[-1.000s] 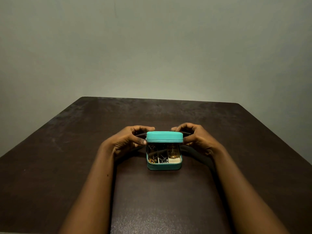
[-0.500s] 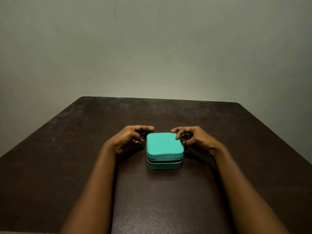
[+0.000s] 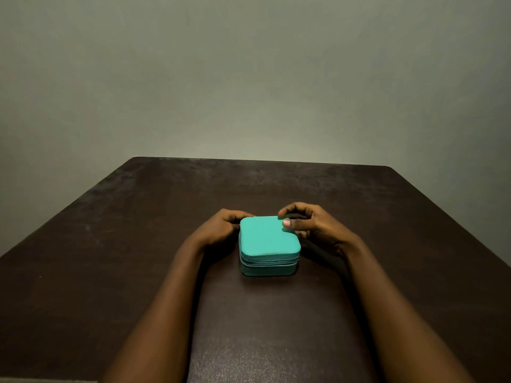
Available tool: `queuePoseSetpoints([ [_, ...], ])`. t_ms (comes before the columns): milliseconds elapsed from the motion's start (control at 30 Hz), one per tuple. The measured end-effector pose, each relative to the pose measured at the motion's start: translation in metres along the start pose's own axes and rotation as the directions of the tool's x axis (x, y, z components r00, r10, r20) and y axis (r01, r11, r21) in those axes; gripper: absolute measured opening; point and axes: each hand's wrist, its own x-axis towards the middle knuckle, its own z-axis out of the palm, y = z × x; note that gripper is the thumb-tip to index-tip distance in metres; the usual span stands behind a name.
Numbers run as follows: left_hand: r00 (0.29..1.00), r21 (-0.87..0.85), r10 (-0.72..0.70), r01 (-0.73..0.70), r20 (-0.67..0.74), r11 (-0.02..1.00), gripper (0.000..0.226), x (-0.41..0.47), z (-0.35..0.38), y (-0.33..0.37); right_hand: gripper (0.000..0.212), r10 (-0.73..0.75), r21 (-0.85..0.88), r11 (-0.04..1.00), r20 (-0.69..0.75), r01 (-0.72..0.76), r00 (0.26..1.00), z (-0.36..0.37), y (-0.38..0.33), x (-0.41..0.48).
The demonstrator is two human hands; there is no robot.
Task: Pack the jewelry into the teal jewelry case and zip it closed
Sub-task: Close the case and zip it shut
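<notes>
Your left hand (image 3: 221,230) sits at the 9 o'clock side of the teal jewelry case (image 3: 268,240), fingers curled against its far left corner; the fingertips are hidden behind the lid, so you cannot tell whether that grip is closed on anything. The case lies flat on the dark table (image 3: 110,258), lid down on the base, with a thin seam running along its near edge at 6 o'clock. Whether that seam is zipped cannot be made out. Your right hand (image 3: 312,228) is at the case's 2 o'clock corner, thumb tip pressed onto the lid's top and the other fingers arched over the far edge, a loose grip touching the lid rather than clamped around it.

Around the case you have bare tabletop on every side: wide at 9 and 3 o'clock beyond each forearm, a deep stretch at 12 o'clock up to the table's far edge against the plain wall (image 3: 249,78), and open surface at 6 o'clock between your arms.
</notes>
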Motion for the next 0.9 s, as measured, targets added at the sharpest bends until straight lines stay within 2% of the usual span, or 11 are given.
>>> queuePoseSetpoints([
  [67,1.0,0.045,-0.006,0.007,-0.013,0.999,0.03,0.003,-0.003,-0.004,0.015,0.038,0.044,0.998,-0.008,-0.038,0.999,0.004,0.003,0.0],
  [200,0.999,0.329,-0.008,0.018,-0.032,0.944,0.032,0.016,-0.015,-0.016,0.027,0.09,0.058,0.994,-0.002,-0.089,0.996,0.012,0.006,0.002],
  [267,0.997,0.401,-0.052,0.072,-0.061,0.913,0.035,0.021,-0.018,-0.02,0.029,0.077,0.001,0.997,-0.01,-0.077,0.997,0.018,0.005,0.002],
  [400,0.993,0.543,-0.048,0.1,-0.109,0.834,0.039,0.004,-0.008,-0.003,0.032,0.036,-0.171,0.984,-0.049,-0.044,0.998,0.027,0.004,0.001],
  [600,0.992,0.599,-0.077,0.122,-0.1,0.791,0.039,0.004,-0.004,-0.003,0.033,0.118,-0.143,0.982,-0.019,-0.12,0.993,0.025,0.006,0.0],
  [767,0.99,0.588,-0.076,0.131,-0.117,0.798,0.025,0.005,-0.003,-0.007,0.031,0.053,-0.037,0.998,-0.076,-0.056,0.996,0.031,0.012,0.002],
  [900,0.981,0.646,0.023,0.108,-0.191,0.756,0.02,0.009,-0.007,-0.01,0.026,0.011,-0.015,1.0,-0.149,-0.013,0.989,0.033,0.016,0.006],
])
